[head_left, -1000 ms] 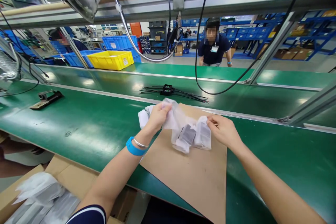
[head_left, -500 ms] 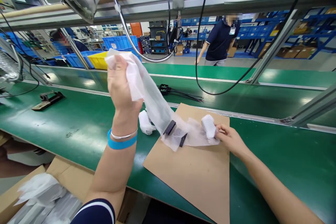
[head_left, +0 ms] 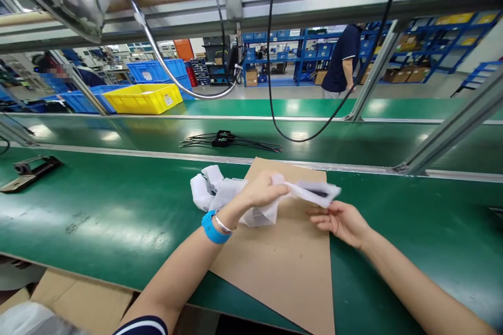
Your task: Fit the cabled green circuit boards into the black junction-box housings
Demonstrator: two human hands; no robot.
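My left hand (head_left: 264, 188) is closed on a translucent white wrapper (head_left: 310, 191) above a cardboard sheet (head_left: 283, 267). A dark item shows through the wrapper's right end. Beside that end is my right hand (head_left: 341, 221), palm partly up and fingers apart; its fingertips are just under the wrapper, and whether they touch it I cannot tell. More white wrapping (head_left: 257, 215) lies below my left hand. White wrapped pieces (head_left: 202, 188) rest on the green bench to the left, at the sheet's edge.
Behind the bench's metal strip lies a black part with thin cables (head_left: 223, 138). A metal fixture (head_left: 33, 171) sits at the left. A yellow bin (head_left: 143, 99) stands farther back. A black cable (head_left: 298, 140) hangs in front. An open carton (head_left: 74, 298) is at lower left. Two people are beyond.
My left hand has come down from its raised position to the wrapper over the cardboard. My right hand has let go of the white piece and opened. The view has shifted right.
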